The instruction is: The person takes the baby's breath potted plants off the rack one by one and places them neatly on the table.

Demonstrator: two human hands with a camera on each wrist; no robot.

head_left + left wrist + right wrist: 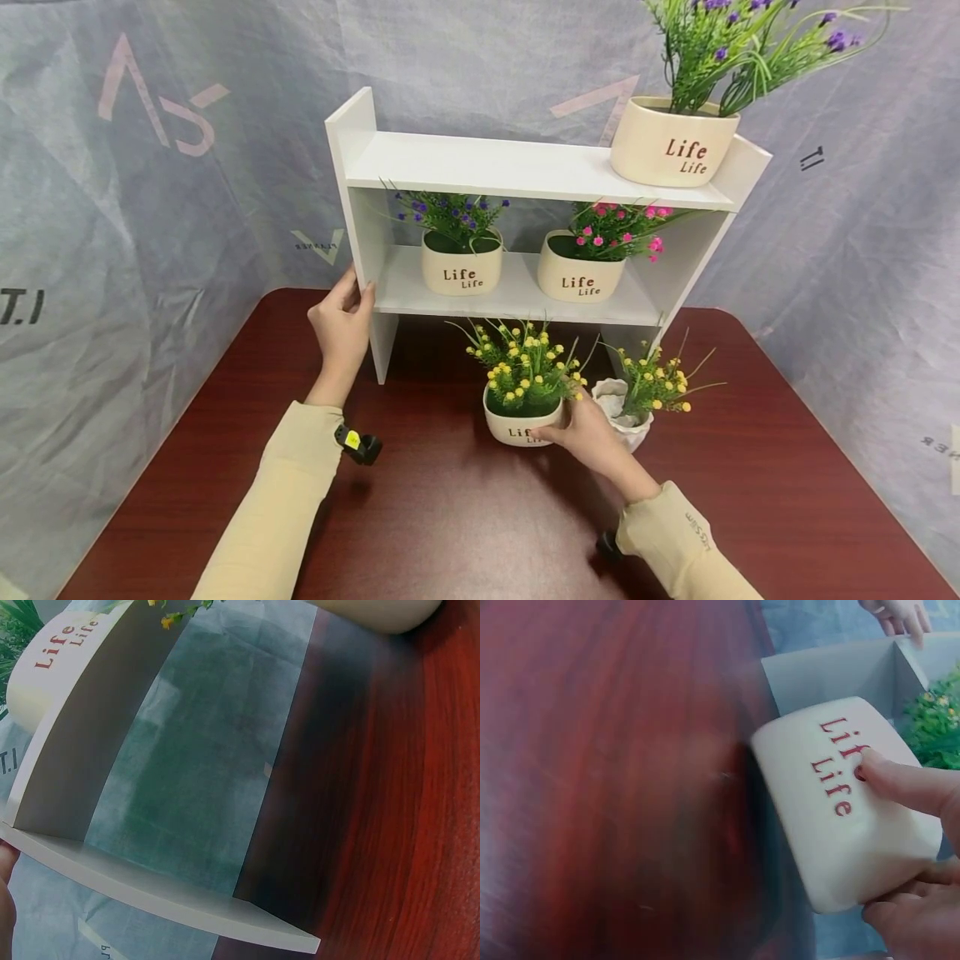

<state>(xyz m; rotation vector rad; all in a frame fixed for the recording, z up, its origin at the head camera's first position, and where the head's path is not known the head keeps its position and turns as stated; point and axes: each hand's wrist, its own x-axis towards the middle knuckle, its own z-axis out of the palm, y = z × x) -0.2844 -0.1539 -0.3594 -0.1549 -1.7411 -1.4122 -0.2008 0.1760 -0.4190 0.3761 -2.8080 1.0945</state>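
My right hand grips the right end of a cream flowerpot with yellow flowers, close over the table. In the right wrist view its thumb presses on the red "Life" lettering of the pot, with other fingers round the end. My left hand holds the left side panel of a white two-tier shelf, thumb at the front edge. Only a bit of that hand shows in the left wrist view. The flowerpot is in front of the open space below the lower board.
On the lower board stand a pot with purple flowers and a pot with pink flowers. A larger purple-flowered pot stands at the top right. Beside my right hand is a white ruffled pot with yellow flowers, on the dark red table.
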